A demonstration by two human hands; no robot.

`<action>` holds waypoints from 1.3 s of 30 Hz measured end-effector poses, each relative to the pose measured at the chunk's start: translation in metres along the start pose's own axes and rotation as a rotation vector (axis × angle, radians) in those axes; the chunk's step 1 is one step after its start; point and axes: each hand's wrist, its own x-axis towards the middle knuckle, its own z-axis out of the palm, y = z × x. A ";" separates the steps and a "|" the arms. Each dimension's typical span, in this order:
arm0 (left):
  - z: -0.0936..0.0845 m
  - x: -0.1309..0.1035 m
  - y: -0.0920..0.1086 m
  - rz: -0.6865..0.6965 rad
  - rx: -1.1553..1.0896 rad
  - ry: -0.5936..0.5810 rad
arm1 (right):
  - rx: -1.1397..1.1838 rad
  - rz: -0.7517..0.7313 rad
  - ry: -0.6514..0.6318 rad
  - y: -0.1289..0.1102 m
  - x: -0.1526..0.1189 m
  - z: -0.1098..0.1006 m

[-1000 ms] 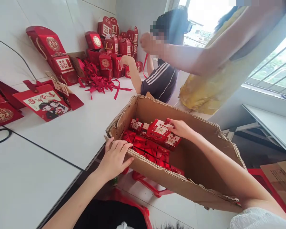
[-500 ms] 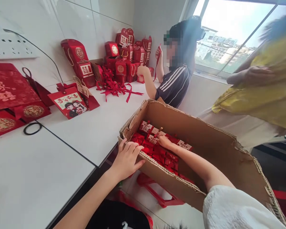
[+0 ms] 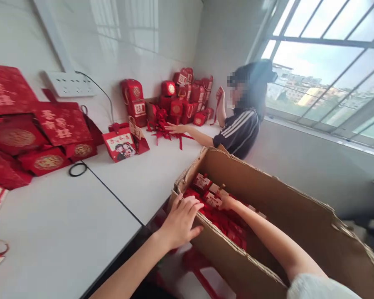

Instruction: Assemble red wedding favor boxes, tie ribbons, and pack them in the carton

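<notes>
A deep cardboard box (image 3: pixel 268 187) stands in front of me, with rows of small red and white gift boxes (image 3: pixel 202 181) packed at its left end. My left hand (image 3: pixel 182 220) grips the near left rim, fingers curled over the edge and thumb outside. Down inside, my right hand (image 3: pixel 228 201) is closed at one gift box (image 3: pixel 212 199) in the row; its fingertips are partly hidden. Closer to the near wall lie plain red pieces (image 3: pixel 224 224), too blurred to make out singly.
On the white table (image 3: pixel 118 236) stand red candy boxes (image 3: pixel 134 101), red bags (image 3: pixel 62 122), a couple-print bag (image 3: pixel 121 145), a black ring (image 3: pixel 77 169) and red ribbons (image 3: pixel 162 124). A co-worker (image 3: pixel 239 128) reaches toward the ribbons. A red stool (image 3: pixel 205 278) shows below the box.
My view has swung, so everything sits lower and further right. Both my hands keep nearly the same places. The co-worker's arm has stretched to the ribbons; the person in yellow is out of view.
</notes>
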 end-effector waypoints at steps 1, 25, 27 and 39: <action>-0.005 -0.004 -0.004 0.003 -0.013 -0.001 | -0.007 -0.003 -0.044 -0.004 -0.003 -0.013; -0.090 -0.161 -0.113 -0.657 0.107 0.623 | 0.010 -0.859 0.486 -0.384 0.112 -0.165; -0.103 -0.166 -0.118 -0.689 0.094 0.756 | 0.029 -0.948 0.477 -0.382 0.093 -0.165; -0.199 -0.186 -0.082 -0.585 -0.483 0.503 | 0.495 -1.726 0.123 -0.383 -0.058 -0.116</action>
